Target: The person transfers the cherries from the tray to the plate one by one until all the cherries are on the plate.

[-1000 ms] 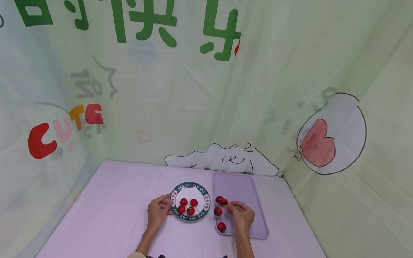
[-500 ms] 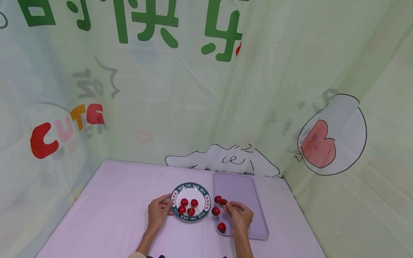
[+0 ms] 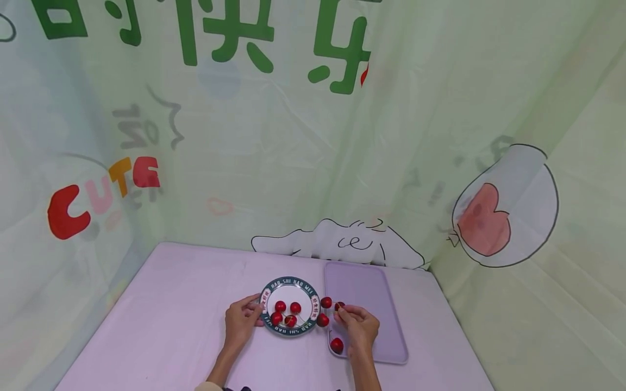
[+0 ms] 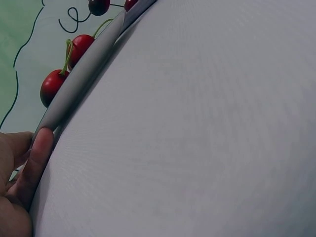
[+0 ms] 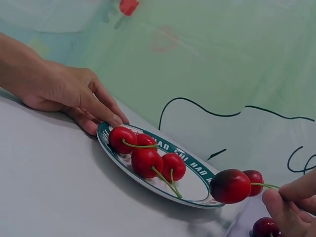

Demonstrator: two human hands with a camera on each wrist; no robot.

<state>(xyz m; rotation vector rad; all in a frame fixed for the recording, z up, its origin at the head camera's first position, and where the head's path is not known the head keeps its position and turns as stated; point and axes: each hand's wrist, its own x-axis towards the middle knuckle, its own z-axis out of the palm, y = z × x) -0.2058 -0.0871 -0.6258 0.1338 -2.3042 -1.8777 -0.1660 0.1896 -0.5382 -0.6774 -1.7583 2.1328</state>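
Observation:
A white plate (image 3: 299, 298) with a dark green lettered rim bears several red cherries (image 5: 147, 162) with green stems. My left hand (image 3: 240, 320) grips its left rim, thumb above and fingers at the underside. Between thumb and fingertips, my right hand (image 3: 361, 327) pinches the green stem of a pair of cherries (image 5: 230, 186). This pair sticks out leftward, at the plate's right rim in the head view. Beside the right fingertips, another cherry (image 3: 339, 306) shows over the purple tray (image 3: 359, 282). A further cherry (image 3: 336, 345) lies in the tray's near left corner.
The tray lies right of the plate, its raised rim close to the plate's right side. A pale cloth covers the table (image 3: 195, 293). Behind it hangs a printed green curtain (image 3: 274, 179), with another stretch of curtain at each side.
My right hand has moved slightly left, carrying the pair of cherries from over the tray to the plate's right rim. The left hand keeps its grip on the plate.

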